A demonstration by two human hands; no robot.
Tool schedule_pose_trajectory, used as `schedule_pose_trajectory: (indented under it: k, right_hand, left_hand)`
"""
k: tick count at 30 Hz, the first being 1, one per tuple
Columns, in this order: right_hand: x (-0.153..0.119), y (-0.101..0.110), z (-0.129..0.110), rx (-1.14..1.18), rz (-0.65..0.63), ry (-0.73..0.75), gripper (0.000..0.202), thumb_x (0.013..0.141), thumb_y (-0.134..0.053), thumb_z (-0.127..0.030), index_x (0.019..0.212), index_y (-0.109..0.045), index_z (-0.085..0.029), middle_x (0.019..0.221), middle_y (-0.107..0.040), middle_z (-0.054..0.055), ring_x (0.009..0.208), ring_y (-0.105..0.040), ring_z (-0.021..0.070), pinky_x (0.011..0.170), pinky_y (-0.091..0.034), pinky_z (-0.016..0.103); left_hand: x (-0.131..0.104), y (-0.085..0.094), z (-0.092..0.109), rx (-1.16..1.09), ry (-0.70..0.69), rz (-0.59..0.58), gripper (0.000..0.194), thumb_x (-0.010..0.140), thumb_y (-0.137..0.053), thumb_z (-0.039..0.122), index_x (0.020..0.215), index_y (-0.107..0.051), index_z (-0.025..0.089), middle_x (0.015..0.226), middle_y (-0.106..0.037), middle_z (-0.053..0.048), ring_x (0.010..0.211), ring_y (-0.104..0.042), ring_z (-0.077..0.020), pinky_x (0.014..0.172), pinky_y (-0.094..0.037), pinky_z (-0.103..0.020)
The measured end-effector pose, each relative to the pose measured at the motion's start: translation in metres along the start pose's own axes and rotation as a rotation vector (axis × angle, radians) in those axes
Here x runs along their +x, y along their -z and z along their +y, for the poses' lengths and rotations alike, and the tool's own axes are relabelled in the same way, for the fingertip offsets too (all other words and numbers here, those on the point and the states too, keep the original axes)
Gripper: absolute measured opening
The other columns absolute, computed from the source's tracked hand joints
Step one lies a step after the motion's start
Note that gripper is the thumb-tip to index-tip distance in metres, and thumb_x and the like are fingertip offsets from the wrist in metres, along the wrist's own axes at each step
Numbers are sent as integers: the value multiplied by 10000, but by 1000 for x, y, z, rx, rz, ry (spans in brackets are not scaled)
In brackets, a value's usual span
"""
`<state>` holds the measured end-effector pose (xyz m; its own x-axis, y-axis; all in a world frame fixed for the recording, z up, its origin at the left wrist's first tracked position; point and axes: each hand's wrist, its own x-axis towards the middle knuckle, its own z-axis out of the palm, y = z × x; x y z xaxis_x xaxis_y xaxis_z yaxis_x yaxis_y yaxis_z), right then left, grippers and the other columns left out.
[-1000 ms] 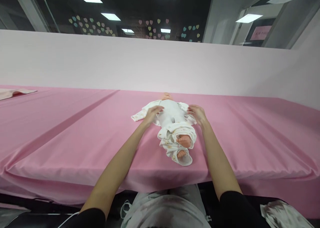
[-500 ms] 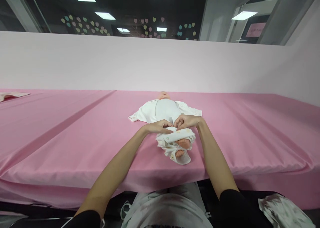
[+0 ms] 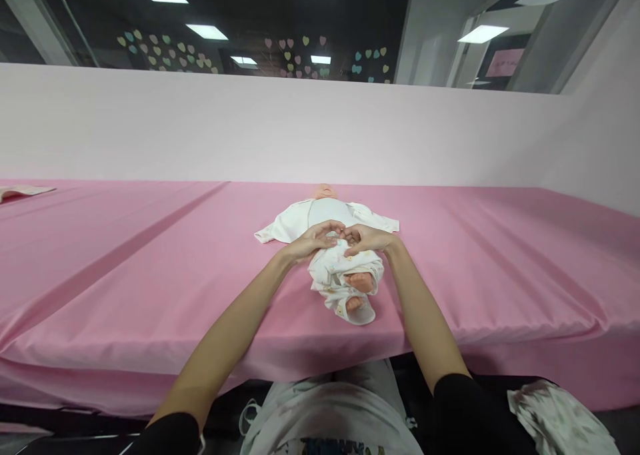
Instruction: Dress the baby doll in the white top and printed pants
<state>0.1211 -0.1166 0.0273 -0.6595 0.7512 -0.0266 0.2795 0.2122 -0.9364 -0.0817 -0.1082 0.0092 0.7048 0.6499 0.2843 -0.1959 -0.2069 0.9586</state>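
Note:
A baby doll lies on its back on the pink-covered table, its head away from me. It wears a white long-sleeved top. White printed baby pants are bunched round its legs, and its bare feet poke out of the leg openings. My left hand is at the left of the upper edge of the pants, thumb and fingers closed round the cloth. Opposite it, my right hand grips the same edge with curled fingers. The fingertips of both hands nearly meet and partly hide the edge.
A white wall rises behind the table, with dark glass above it. A piece of light cloth lies at the far left. Below the table's front edge, at the lower right, is a crumpled patterned cloth.
Both hands have moved slightly up the doll, toward its waist. The pants' upper edge, earlier folded in a band over the legs, has been drawn upward, uncovering more of the upper foot.

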Motion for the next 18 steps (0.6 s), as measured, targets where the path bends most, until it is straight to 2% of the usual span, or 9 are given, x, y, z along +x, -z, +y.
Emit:
schedule_pose_trajectory:
  k: [5,9,11,13,15,17,18]
  right_hand:
    - [4,-3,-2,251,157,-10,353,486,-820,-188,755,-595,-148,692,-590,-55,633,-544,73,601,-427,188]
    - [-1,13,11,406,286,-32,384,421,-845,-182,673,-556,-158,610,-592,-50,575,-551,88,566,-422,203]
    - [-5,25,21,420,379,-75,385,392,-849,-161,657,-570,-155,594,-595,-42,570,-552,93,576,-425,213]
    - [-7,34,33,399,444,-143,373,372,-846,-142,642,-588,-148,606,-608,-25,592,-561,103,599,-430,225]
    - [-5,39,43,377,502,-199,364,368,-841,-143,633,-592,-146,626,-614,-16,613,-561,109,616,-426,234]
    - [0,38,50,359,569,-212,375,376,-839,-175,658,-593,-151,648,-610,-21,627,-549,109,628,-416,239]
    - [4,36,53,343,612,-194,386,386,-838,-202,679,-592,-157,647,-596,-33,624,-534,105,624,-405,238]
  left_hand:
    - [2,1,-2,-7,60,46,444,671,-758,327,1052,-571,199,1068,-553,-37,836,-568,-124,698,-456,-232]
    - [-2,16,4,127,289,-52,447,706,-727,358,1090,-573,188,914,-594,-25,708,-520,-110,586,-371,-207]
    - [-6,28,8,235,398,-163,351,715,-706,383,967,-623,155,787,-589,-13,657,-481,-112,566,-333,-220]
    - [-9,38,10,372,418,-206,286,721,-683,419,770,-632,141,663,-533,6,610,-430,-108,557,-294,-234]
    - [-9,46,8,516,345,-98,314,724,-666,441,637,-572,155,558,-415,37,544,-345,-95,531,-230,-247]
    - [-5,48,0,664,217,129,328,734,-646,439,599,-515,171,524,-332,53,511,-287,-92,520,-189,-257]
    - [-2,47,-5,737,152,239,320,747,-628,430,599,-501,176,526,-337,52,511,-294,-97,523,-197,-259]
